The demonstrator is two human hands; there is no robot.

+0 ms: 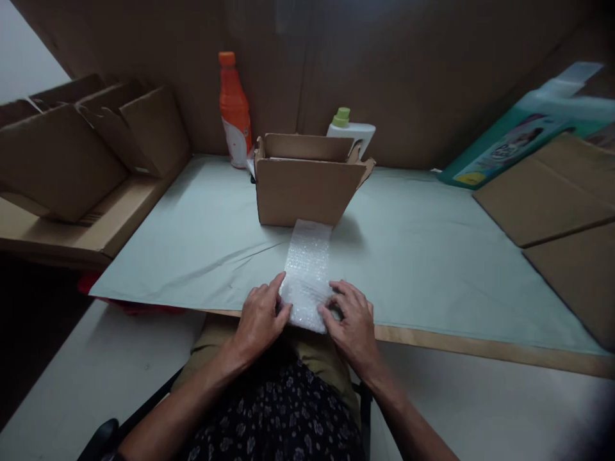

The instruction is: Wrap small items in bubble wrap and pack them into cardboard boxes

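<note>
Pressing down at the near table edge, we have both hands on a strip of clear bubble wrap (307, 272) whose near end is bundled into a lump between our fingers. Whether anything sits inside the lump, we cannot tell.

Risks, as we judge them:
- The bundle sits right at the wooden table edge (480, 349), partly over our lap. If either hand eases off, it could slide off the edge.
- The loose tail of wrap runs away from our fingertips toward the open brown cardboard box (307, 182). A tug on it could loosen the bundle.
- The pale green sheet (432, 256) under our fingers is creased and could shift beneath the bundle.

Fingers:
- Left hand (259, 320): fingers curled, half closed, thumb and fingertips pressing the left side of the bundle.
- Right hand (353, 320): fingers spread flatter, bent at the tips, touching the right side. Not a full grasp; more a pinning hold.

Beyond our fingertips, behind the box, stand an orange plastic bottle (234, 109) and a white bottle with a green cap (350, 128). Far off our left hand lie folded cardboard boxes (72, 147); off our right, flat cardboard sheets (548, 192).
</note>
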